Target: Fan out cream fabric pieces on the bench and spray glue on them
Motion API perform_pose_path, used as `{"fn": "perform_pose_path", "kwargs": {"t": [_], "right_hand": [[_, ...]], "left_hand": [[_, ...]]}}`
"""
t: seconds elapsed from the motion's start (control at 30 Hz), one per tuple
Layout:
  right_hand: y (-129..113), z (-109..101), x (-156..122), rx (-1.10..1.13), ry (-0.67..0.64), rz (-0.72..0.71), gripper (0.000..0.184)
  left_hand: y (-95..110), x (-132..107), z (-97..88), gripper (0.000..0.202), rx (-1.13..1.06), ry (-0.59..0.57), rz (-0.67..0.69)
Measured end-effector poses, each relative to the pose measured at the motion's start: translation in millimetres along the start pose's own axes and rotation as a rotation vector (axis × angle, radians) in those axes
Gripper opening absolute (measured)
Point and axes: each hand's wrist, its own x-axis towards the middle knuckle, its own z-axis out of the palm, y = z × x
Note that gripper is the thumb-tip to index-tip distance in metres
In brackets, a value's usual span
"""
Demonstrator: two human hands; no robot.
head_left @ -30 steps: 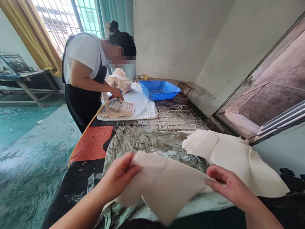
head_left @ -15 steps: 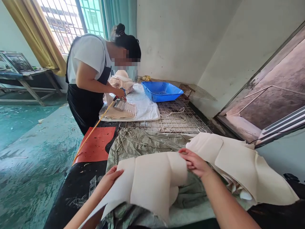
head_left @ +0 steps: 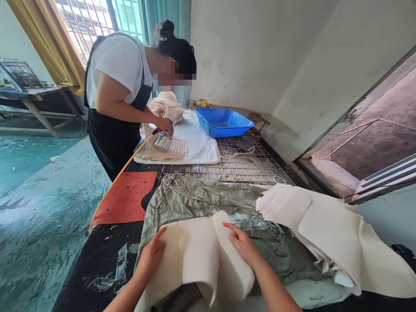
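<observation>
A cream padded fabric piece (head_left: 198, 251) with seams lies in front of me, its middle arched up and its near edge raised. My left hand (head_left: 152, 253) grips its left edge, fingers curled with the index finger along the top. On the right side, my right hand (head_left: 243, 243) holds the folded-up flap, fingers reaching over its outer face; its thumb is hidden. Beneath is a crumpled grey-green cloth (head_left: 195, 195). A pile of similar cream pieces (head_left: 328, 221) lies to the right of my right hand.
Across the table a co-worker (head_left: 120, 86) bends over fanned cream pieces (head_left: 178, 148) with a spray gun (head_left: 163, 141) on a yellow hose (head_left: 121, 171). A blue tray (head_left: 224, 123) stands on wire mesh (head_left: 240, 162). A red sheet (head_left: 126, 199) lies at the left edge.
My right hand has moved left and down, and the piece's right part is now folded up under it. My left hand has shifted slightly down. The co-worker's spray gun has barely moved.
</observation>
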Motion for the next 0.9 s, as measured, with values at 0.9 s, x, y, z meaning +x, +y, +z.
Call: {"fn": "perform_pose_path", "kwargs": {"t": [0.9], "right_hand": [[9.1, 26.3, 0.2, -0.983, 0.028, -0.093, 0.047]], "left_hand": [[0.2, -4.7, 13.1, 0.04, 0.71, 0.079, 0.18]]}}
